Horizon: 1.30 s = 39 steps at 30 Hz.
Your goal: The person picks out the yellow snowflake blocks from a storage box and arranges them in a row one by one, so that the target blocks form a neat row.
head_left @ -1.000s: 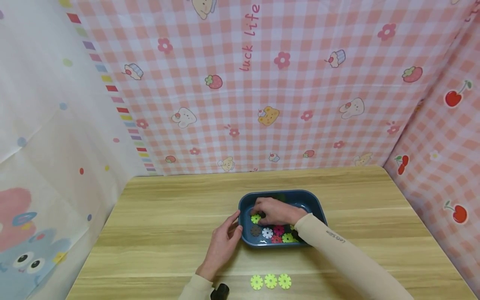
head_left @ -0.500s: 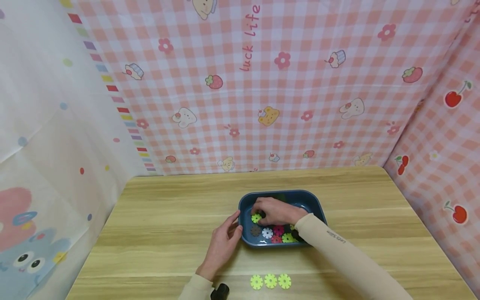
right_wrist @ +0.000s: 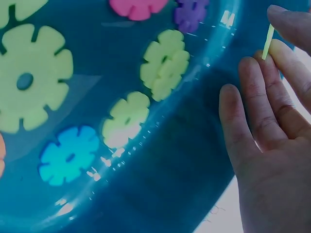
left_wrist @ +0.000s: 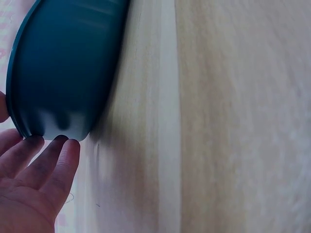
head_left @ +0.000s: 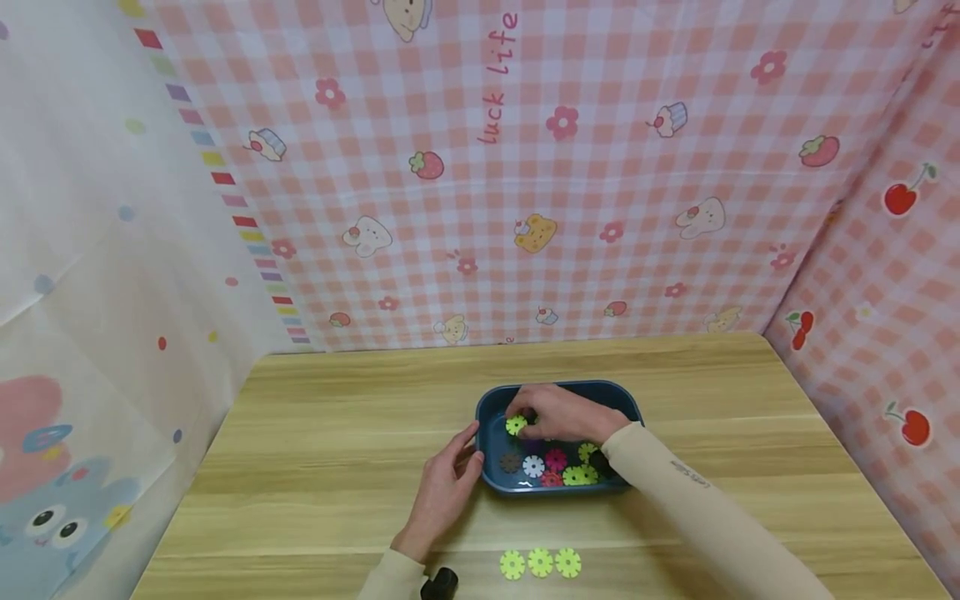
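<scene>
My right hand (head_left: 566,412) is inside the dark blue tub (head_left: 492,437), pinching a yellow-green notched snowflake disc (head_left: 516,426) between thumb and fingertips. In the right wrist view that disc (right_wrist: 267,42) shows edge-on, over the tub. My left hand (head_left: 442,496) steadies the tub's left end; in the left wrist view its extended fingertips press the outer wall (left_wrist: 68,68). Loose discs lie on the tub floor: a grey-brown one (head_left: 510,462), a white one (head_left: 533,466), a pink one (head_left: 556,459), a blue one (right_wrist: 69,155) and several yellow-green ones. The right forearm hides part of the tub.
Three yellow-green discs (head_left: 540,562) lie in a row on the wooden table (head_left: 337,467), near its front. Behind the table hangs a pink checked cloth (head_left: 480,208), with more cloth at both sides.
The right hand has shifted slightly up and right, and the pinched disc has moved with it. More discs show at the tub's near right. The left hand has stayed at the tub's end.
</scene>
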Motion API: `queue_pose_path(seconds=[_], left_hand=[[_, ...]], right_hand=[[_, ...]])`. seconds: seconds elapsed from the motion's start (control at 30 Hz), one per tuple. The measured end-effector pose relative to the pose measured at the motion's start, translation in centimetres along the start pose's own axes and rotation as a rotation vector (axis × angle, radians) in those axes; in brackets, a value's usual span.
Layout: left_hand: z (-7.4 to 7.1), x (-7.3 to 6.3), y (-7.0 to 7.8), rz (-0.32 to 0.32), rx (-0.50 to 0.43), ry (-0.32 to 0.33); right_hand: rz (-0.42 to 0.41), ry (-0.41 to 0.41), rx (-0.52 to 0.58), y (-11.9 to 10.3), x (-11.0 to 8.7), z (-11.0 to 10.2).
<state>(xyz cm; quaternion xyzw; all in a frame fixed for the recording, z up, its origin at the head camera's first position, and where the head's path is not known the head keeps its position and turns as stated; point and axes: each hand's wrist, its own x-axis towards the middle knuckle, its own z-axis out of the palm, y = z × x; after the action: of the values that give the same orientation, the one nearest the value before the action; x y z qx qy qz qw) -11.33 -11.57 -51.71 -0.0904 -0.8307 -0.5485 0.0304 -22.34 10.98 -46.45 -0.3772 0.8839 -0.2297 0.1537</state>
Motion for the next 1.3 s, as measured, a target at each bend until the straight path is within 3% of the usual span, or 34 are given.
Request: queue_pose_path(seconds=[0.47, 0.8, 1.07, 1.3], left_hand=[[0.3, 0.0, -0.2, -0.004, -0.008, 0.006], [0.2, -0.2, -0.2, 0.043, 0.007, 0.038], [0.2, -0.1, 0.0, -0.003, 0.030, 0.027], [0.3, 0.0, 0.2, 0.007, 0.020, 0.028]], right_hand=[[-0.006, 0.082, 0.023, -1.0, -2.0, -2.2], [-0.019, 0.158, 0.029, -1.8, -3.8, -3.1], [-0.008, 0.208, 0.017, -2.3, -5.2, -3.2], [-0.037, 0.234, 0.009, -2.7, -6.4, -3.2]])
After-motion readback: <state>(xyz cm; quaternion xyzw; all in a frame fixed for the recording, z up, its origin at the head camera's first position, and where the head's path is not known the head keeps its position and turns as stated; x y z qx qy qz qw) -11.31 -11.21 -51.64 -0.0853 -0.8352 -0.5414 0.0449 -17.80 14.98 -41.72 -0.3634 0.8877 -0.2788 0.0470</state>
